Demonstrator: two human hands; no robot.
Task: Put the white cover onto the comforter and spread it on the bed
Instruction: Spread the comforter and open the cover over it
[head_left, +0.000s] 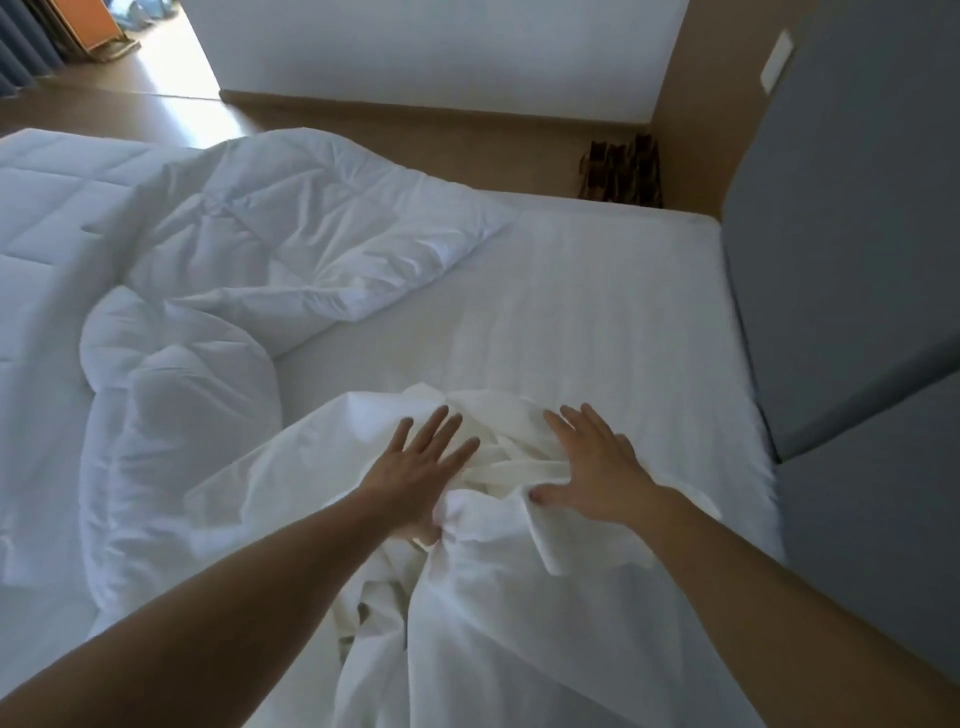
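White cover (493, 623) is bunching at lower middle; left hand (421, 467) and right hand (592, 467) are pressing it, fingers wide, gripping nothing. Smoothing slowly should be showing its opening.

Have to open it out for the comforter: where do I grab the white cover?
Probably pinch the white cover at its loose folded edge by the thumb of the right hand, coming from the right. That edge lies free on top; the middle is crumpled folds.
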